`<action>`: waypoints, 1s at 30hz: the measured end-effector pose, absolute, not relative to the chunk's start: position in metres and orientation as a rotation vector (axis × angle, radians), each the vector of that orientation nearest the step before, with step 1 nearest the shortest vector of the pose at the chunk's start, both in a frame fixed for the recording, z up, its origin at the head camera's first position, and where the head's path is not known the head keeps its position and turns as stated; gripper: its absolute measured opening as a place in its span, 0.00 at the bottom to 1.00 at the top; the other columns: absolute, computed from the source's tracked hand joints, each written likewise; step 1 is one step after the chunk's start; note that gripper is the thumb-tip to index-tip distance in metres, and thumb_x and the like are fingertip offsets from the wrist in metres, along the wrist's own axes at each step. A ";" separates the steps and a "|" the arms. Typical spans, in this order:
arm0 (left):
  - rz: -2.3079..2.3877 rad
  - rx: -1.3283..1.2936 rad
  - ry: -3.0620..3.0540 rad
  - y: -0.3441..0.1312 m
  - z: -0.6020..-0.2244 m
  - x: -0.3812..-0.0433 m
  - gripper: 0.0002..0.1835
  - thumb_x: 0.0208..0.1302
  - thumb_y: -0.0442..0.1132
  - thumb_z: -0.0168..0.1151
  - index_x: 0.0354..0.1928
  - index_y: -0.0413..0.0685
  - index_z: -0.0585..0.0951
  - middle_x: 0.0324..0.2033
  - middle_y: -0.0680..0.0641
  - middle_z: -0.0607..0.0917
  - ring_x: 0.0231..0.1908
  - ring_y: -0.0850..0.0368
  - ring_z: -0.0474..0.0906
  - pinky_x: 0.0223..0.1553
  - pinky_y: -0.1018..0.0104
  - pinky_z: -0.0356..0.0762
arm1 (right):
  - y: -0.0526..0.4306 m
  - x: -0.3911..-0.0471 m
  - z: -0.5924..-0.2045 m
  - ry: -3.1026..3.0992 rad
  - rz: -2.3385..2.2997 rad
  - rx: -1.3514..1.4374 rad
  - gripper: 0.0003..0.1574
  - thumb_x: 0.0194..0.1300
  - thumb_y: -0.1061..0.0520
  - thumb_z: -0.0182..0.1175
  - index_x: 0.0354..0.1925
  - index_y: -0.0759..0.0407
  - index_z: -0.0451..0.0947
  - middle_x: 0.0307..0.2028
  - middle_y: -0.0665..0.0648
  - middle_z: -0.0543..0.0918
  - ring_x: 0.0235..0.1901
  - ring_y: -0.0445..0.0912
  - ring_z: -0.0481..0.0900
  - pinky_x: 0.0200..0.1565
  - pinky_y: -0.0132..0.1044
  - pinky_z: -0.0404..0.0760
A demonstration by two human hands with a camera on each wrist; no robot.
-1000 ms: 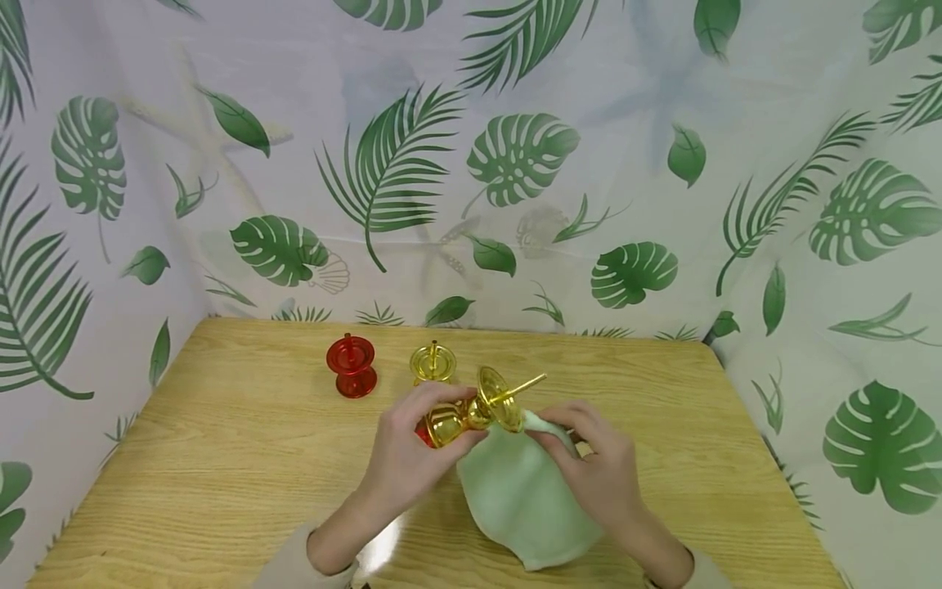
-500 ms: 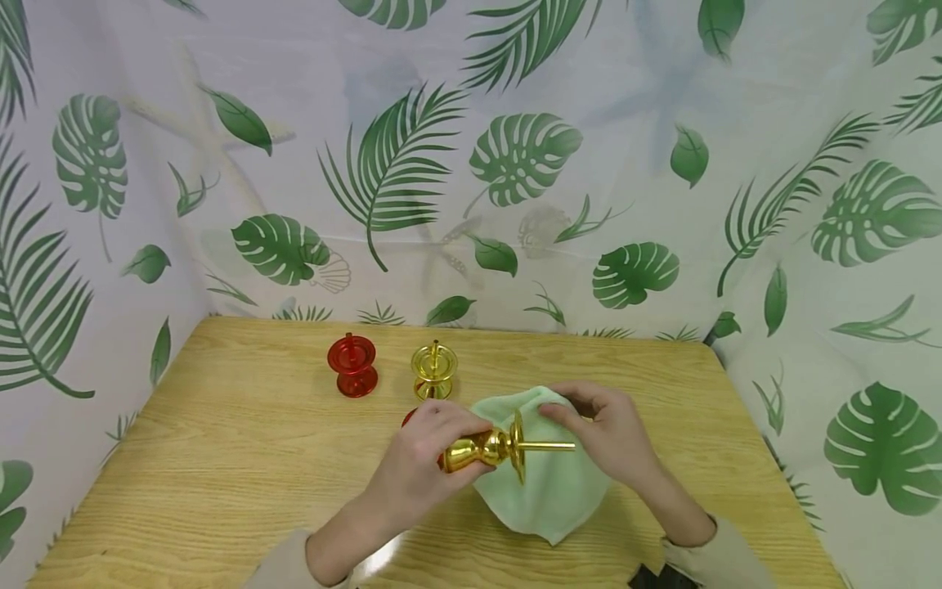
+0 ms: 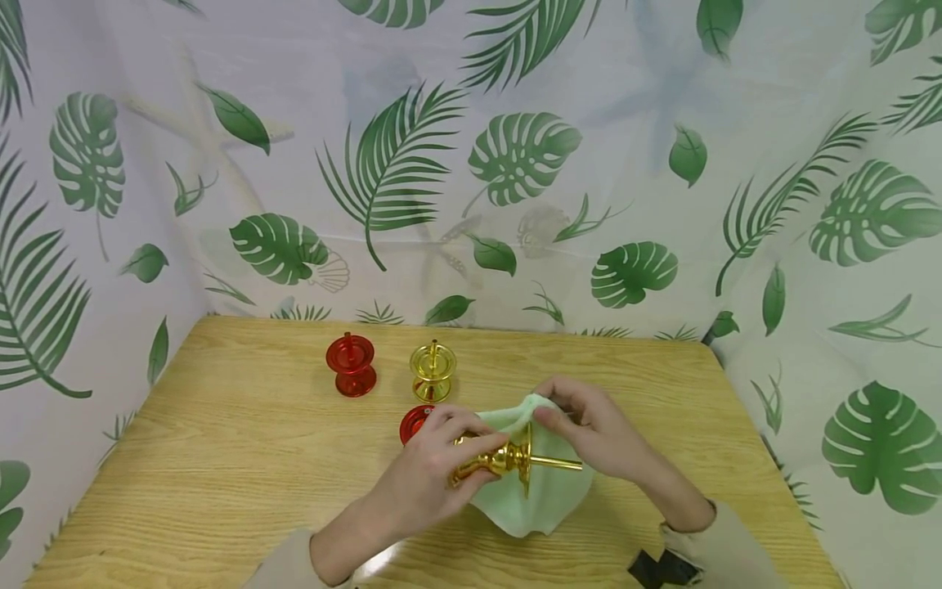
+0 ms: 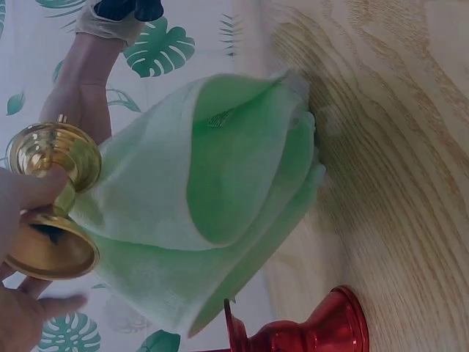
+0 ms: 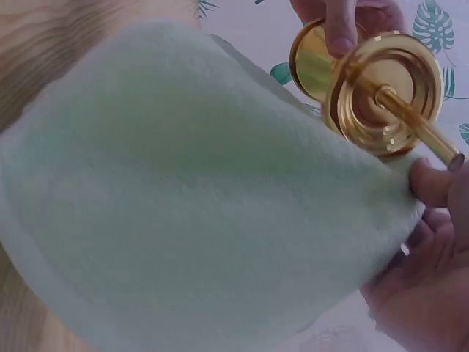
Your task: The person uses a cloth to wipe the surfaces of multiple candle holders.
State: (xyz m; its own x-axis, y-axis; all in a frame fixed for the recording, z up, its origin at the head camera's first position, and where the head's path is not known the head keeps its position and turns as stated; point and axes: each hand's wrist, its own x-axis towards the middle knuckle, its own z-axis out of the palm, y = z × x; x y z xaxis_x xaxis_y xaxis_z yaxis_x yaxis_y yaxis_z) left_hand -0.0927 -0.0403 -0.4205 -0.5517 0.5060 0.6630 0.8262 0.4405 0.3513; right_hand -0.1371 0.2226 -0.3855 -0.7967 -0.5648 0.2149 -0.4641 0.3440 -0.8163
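My left hand (image 3: 427, 466) grips a gold candlestick (image 3: 503, 460) round its stem, above the table. It lies on its side, with the spike pointing right and the drip dish (image 5: 392, 88) near the cloth. In my right hand (image 3: 599, 433), thumb and fingers pinch the top edge of a pale green cloth (image 3: 518, 511), right at the dish's rim. The cloth hangs down in folds behind and below the candlestick, as the left wrist view shows of the folded cloth (image 4: 161, 176). Fingers hide part of the candlestick's body.
A red candlestick (image 3: 353, 368) and a smaller gold candlestick (image 3: 432, 372) stand upright at the back of the wooden table (image 3: 257, 458). A second red candlestick (image 3: 414, 424) is partly hidden behind my left hand. Leaf-printed fabric (image 3: 515, 270) walls in the back and sides.
The candlestick has swung from slanting up to nearly level and shifted right and down. My right hand has moved its pinch along the cloth, bringing the bunched edge to the dish's rim.
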 end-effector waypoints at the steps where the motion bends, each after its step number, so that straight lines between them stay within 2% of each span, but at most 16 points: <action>1: -0.918 -1.128 -2.242 -0.040 -0.420 -0.092 0.24 0.55 0.37 0.82 0.55 0.51 0.89 0.47 0.52 0.86 0.54 0.55 0.76 0.52 0.68 0.84 | 0.224 -0.137 -0.385 2.458 -1.453 -0.994 0.07 0.79 0.62 0.56 0.44 0.58 0.81 0.33 0.56 0.85 0.27 0.37 0.73 0.29 0.31 0.76; 5: -0.874 -1.167 -2.259 -0.039 -0.417 -0.091 0.24 0.56 0.39 0.82 0.57 0.52 0.89 0.47 0.52 0.85 0.52 0.57 0.75 0.49 0.72 0.83 | 0.228 -0.137 -0.380 2.366 -1.433 -1.102 0.08 0.79 0.63 0.55 0.46 0.56 0.82 0.36 0.57 0.86 0.32 0.36 0.77 0.31 0.33 0.82; 9: -0.820 -1.185 -2.247 -0.038 -0.414 -0.091 0.23 0.55 0.41 0.83 0.53 0.51 0.88 0.45 0.54 0.87 0.50 0.58 0.77 0.49 0.73 0.82 | 0.229 -0.134 -0.374 2.305 -1.421 -1.188 0.14 0.77 0.67 0.57 0.51 0.53 0.85 0.45 0.57 0.90 0.42 0.36 0.86 0.40 0.37 0.89; 14: -0.829 -1.153 -2.235 -0.035 -0.408 -0.091 0.19 0.53 0.42 0.85 0.45 0.50 0.85 0.42 0.55 0.90 0.48 0.58 0.80 0.50 0.70 0.83 | 0.229 -0.128 -0.367 2.337 -1.392 -1.276 0.19 0.73 0.69 0.60 0.54 0.52 0.86 0.50 0.56 0.91 0.49 0.38 0.88 0.48 0.36 0.89; 19: -0.831 -1.117 -2.259 -0.036 -0.405 -0.093 0.18 0.52 0.42 0.85 0.42 0.51 0.87 0.42 0.54 0.90 0.49 0.57 0.81 0.51 0.67 0.85 | 0.225 -0.117 -0.359 2.590 -1.222 -1.401 0.15 0.68 0.65 0.67 0.51 0.52 0.88 0.50 0.54 0.91 0.50 0.42 0.88 0.48 0.36 0.88; 22: -0.826 -1.094 -2.265 -0.037 -0.406 -0.094 0.18 0.50 0.42 0.86 0.42 0.50 0.89 0.41 0.53 0.89 0.48 0.57 0.82 0.51 0.66 0.85 | 0.218 -0.107 -0.359 2.841 -1.014 -1.545 0.09 0.69 0.57 0.70 0.47 0.50 0.90 0.50 0.50 0.91 0.48 0.45 0.88 0.45 0.37 0.88; 24: -0.830 -1.080 -2.263 -0.037 -0.407 -0.096 0.18 0.49 0.41 0.87 0.42 0.49 0.89 0.41 0.53 0.89 0.48 0.56 0.82 0.50 0.65 0.85 | 0.213 -0.101 -0.362 3.005 -0.865 -1.638 0.09 0.72 0.49 0.66 0.44 0.49 0.90 0.49 0.49 0.91 0.48 0.47 0.88 0.44 0.39 0.89; 26: -0.842 -1.067 -2.265 -0.038 -0.409 -0.098 0.19 0.48 0.40 0.87 0.41 0.49 0.89 0.40 0.53 0.89 0.47 0.55 0.82 0.50 0.64 0.85 | 0.208 -0.094 -0.365 3.123 -0.742 -1.699 0.17 0.77 0.44 0.59 0.42 0.49 0.90 0.50 0.49 0.91 0.48 0.48 0.87 0.42 0.40 0.90; 30: -0.877 -1.031 -2.284 -0.039 -0.409 -0.100 0.18 0.47 0.39 0.87 0.40 0.48 0.89 0.39 0.52 0.90 0.46 0.55 0.83 0.49 0.63 0.86 | 0.202 -0.080 -0.372 3.283 -0.513 -1.793 0.26 0.84 0.44 0.46 0.41 0.50 0.89 0.50 0.52 0.91 0.50 0.53 0.88 0.39 0.44 0.92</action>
